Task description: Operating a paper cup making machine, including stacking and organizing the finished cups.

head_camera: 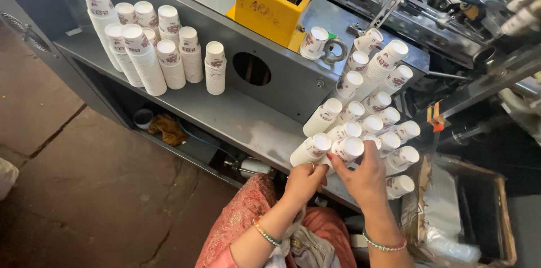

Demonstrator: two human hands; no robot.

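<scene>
A lying stack of paper cups (311, 150) is gripped by the left hand (304, 181), fingers curled under its near end, so that it is kept from rolling; a neighbouring stack (347, 148) is pinched at its mouth by the right hand (366, 177), fingers closed over the rim; both rest on the grey table (236, 116) among slanted stacks (375, 99) leaned on the machine (417, 9); upright stacks (146, 48) are stood well apart, leftward; both wrists are bent inward, forearms raised from the lap.

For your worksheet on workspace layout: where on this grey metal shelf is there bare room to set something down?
Bare grey metal shelf lies between the upright white paper cup stacks and the lying cup stacks. It is crowded by both hands: left hand, right hand.
</scene>
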